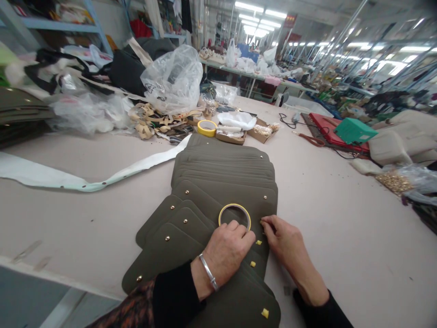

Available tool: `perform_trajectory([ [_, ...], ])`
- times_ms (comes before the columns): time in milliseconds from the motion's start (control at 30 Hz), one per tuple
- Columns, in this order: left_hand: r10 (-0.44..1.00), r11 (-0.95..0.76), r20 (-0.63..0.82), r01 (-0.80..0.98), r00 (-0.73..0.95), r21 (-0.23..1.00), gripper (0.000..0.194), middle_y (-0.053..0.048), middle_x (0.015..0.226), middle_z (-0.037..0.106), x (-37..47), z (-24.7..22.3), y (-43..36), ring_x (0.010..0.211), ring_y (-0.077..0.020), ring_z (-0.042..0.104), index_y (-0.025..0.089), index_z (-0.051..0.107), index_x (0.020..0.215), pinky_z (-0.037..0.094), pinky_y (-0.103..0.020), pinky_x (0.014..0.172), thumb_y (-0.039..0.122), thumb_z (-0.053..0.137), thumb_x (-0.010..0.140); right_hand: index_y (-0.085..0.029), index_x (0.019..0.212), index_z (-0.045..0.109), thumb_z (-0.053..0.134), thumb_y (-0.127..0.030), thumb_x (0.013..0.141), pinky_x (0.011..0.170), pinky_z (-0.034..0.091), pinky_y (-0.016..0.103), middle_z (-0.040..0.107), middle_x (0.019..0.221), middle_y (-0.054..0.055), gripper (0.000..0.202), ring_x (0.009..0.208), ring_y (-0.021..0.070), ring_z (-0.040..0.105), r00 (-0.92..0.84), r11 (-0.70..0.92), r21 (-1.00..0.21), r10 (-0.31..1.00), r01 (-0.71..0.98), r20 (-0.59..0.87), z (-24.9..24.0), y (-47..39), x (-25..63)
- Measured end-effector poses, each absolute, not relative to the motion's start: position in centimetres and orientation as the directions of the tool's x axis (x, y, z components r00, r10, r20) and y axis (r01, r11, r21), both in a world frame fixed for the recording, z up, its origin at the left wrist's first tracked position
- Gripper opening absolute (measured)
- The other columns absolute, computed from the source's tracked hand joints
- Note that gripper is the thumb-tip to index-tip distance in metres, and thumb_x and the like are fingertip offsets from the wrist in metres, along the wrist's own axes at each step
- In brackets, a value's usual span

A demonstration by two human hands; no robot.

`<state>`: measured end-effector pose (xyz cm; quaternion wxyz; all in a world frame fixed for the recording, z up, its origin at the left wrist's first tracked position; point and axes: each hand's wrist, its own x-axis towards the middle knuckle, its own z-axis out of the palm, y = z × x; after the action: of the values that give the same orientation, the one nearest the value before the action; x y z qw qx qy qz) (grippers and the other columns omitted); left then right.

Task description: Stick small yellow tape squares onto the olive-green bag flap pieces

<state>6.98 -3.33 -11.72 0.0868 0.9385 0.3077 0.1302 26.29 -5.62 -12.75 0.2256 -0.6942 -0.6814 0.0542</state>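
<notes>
The yellow tape roll [220, 217] stands out as a thin ring with a pale inner core, over the olive panels [225, 187]. Left fingers [243, 233] are closed on its near edge; right fingers [265, 222], pinched together, are just right of it.

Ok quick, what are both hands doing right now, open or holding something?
Left hand: closed on the thin yellow tape roll.
Right hand: fingertips closed on a small yellow piece.
</notes>
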Motion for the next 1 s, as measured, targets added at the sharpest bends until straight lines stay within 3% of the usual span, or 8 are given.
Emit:
perform_trajectory([
  [167,0.602,-0.794,0.209,0.550,0.771,0.261,0.007,-0.002,0.087,0.058,6.9,-11.8,-3.3,0.083,-0.0201,0.052,0.019,0.050,0.089,0.048,-0.033,0.068,0.016,0.045,0.094,-0.018,0.104,0.056,0.054,-0.035,0.088,0.057,0.049,0.028,0.068,0.069,0.001,0.023,0.058,0.0174,0.065,0.151,-0.039,-0.392,0.954,0.919,0.259,-11.9,-6.4,27.5],
  [267,0.601,-0.794,0.218,0.545,0.769,0.268,0.009,-0.002,0.086,0.057,6.9,-11.9,-3.3,0.082,-0.0200,0.052,0.018,0.051,0.088,0.048,-0.033,0.068,0.016,0.045,0.094,-0.019,0.095,0.060,0.047,-0.025,0.092,0.073,0.052,0.030,0.068,0.087,0.006,0.015,0.076,0.0177,0.065,-0.104,0.214,-0.278,0.926,0.937,0.362,-11.8,-7.0,28.0],
  [367,0.603,-0.792,0.215,0.547,0.768,0.270,0.010,-0.003,0.086,0.057,6.9,-11.8,-3.3,0.083,-0.0196,0.052,0.018,0.052,0.088,0.048,-0.032,0.069,0.016,0.044,0.094,-0.017,0.097,0.062,0.043,-0.016,0.092,0.080,0.051,0.032,0.066,0.092,0.009,0.020,0.086,0.0194,0.064,-0.301,0.371,-0.161,0.891,0.915,0.339,-12.1,-6.8,27.6],
  [500,0.596,-0.796,0.200,0.539,0.778,0.275,0.011,-0.003,0.087,0.058,6.9,-11.7,-3.3,0.084,-0.0195,0.052,0.018,0.053,0.088,0.049,-0.032,0.070,0.015,0.044,0.093,-0.015,0.092,0.064,0.044,-0.012,0.089,0.072,0.052,0.031,0.067,0.084,0.009,0.021,0.076,0.0195,0.064,-0.201,0.235,-0.123,0.950,0.964,0.239,-12.6,-5.6,26.6],
  [667,0.589,-0.805,0.291,0.517,0.754,0.291,0.014,-0.003,0.085,0.060,6.5,-11.3,-3.3,0.080,-0.0192,0.054,0.018,0.055,0.089,0.049,-0.032,0.070,0.015,0.042,0.093,-0.017,0.080,0.066,0.048,-0.017,0.087,0.067,0.048,0.027,0.070,0.077,0.007,0.019,0.072,0.0183,0.066,-0.004,0.018,-0.215,0.998,0.976,0.061,-11.7,-4.5,26.3],
  [867,0.576,-0.813,0.524,0.368,0.628,0.452,0.020,-0.003,0.083,0.066,4.8,-9.4,-2.8,0.077,-0.0135,0.063,0.017,0.058,0.102,0.053,-0.025,0.074,0.017,0.039,0.096,-0.020,0.070,0.066,0.049,-0.019,0.084,0.057,0.043,0.025,0.070,0.068,0.002,0.022,0.062,0.0165,0.063,-0.124,0.047,-0.427,0.980,0.903,-0.155,-9.6,-6.2,26.9],
  [933,0.578,-0.807,0.550,0.325,0.603,0.493,0.021,-0.002,0.088,0.069,4.4,-8.9,-2.6,0.080,-0.0123,0.066,0.018,0.055,0.113,0.054,-0.024,0.076,0.020,0.042,0.097,-0.020,0.074,0.068,0.047,-0.020,0.086,0.058,0.046,0.026,0.070,0.070,0.002,0.024,0.064,0.0167,0.064,-0.131,0.059,-0.505,0.985,0.861,-0.109,-9.2,-7.2,26.7],
  [1000,0.569,-0.809,0.550,0.299,0.611,0.505,0.032,-0.003,0.097,0.070,4.2,-8.7,-2.6,0.085,-0.0118,0.067,0.019,0.046,0.128,0.055,-0.024,0.081,0.024,0.042,0.097,-0.020,0.085,0.069,0.047,-0.024,0.088,0.064,0.050,0.027,0.072,0.081,0.004,0.023,0.072,0.0175,0.066,-0.067,0.088,-0.588,0.996,0.804,0.057,-8.8,-8.1,26.1],
])
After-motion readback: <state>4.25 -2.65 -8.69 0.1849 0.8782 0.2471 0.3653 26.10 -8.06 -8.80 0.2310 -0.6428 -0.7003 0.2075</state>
